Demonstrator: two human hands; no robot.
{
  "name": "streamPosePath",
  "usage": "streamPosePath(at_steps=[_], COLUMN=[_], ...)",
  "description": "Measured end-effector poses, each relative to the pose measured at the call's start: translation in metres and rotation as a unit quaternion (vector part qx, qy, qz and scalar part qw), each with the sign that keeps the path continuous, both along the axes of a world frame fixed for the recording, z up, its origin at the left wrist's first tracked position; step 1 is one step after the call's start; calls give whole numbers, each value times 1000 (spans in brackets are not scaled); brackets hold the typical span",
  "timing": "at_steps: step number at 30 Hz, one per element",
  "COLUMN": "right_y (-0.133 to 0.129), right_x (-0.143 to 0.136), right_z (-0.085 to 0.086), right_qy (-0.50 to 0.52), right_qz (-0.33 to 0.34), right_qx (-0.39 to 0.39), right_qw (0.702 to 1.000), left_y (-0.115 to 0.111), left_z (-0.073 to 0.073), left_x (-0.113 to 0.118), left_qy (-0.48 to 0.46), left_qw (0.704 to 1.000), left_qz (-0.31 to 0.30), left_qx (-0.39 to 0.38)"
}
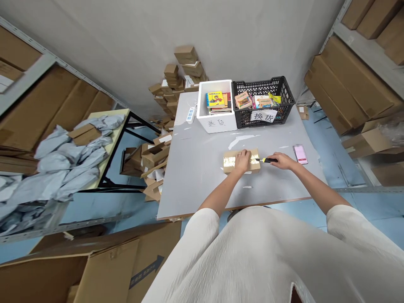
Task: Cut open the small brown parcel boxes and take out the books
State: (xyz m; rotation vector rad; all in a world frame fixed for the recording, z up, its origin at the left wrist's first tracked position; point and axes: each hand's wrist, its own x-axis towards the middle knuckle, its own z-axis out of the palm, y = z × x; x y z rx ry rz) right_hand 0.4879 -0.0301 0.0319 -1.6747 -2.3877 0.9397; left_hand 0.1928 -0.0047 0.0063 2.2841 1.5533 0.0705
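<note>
A small cardboard box (229, 161) with shiny tape along its top lies on the grey table (195, 168). My left hand (242, 160) presses on the top of this box with bent fingers and holds it against the table. In my right hand (280, 160) is a utility knife (269, 160) with a black and yellow handle, its tip at the taped right end of the box. Whether the blade has gone into the tape is too small to make out. A phone (300, 154) lies to the right of my right hand.
At the table's back stand a white foam box (217, 125) and a black crate (285, 110), both holding books. A power strip (191, 114) lies left of them. Cardboard boxes (154, 158) pile up beside the table. Grey parcels (75, 160) cover another table at left.
</note>
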Motion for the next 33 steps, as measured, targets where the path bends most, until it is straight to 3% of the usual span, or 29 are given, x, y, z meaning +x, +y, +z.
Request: streamPosePath(at_steps=[10,23,26,30,33], right_y=[-2,-26,-26,-19,-13], right_x=[0,-18,-12,7,17], right_z=[-2,-33,-37,-38,-39], right_qy=[-12,-30,-36,-44,-42], right_qz=[11,-36,-39,-93,-79], right_qx=[28,81,103,142,135], right_qw=[999,996,993,984,987], left_y=[18,-17,-19,-20,-20], left_z=[5,-19,-21,-24,-28], left_x=[5,0,0,0,0], left_qy=[51,10,-4,-22,-46], left_qw=[998,999,999,998,997], left_qz=[-23,-1,0,4,12], left_qx=[-31,38,45,52,53])
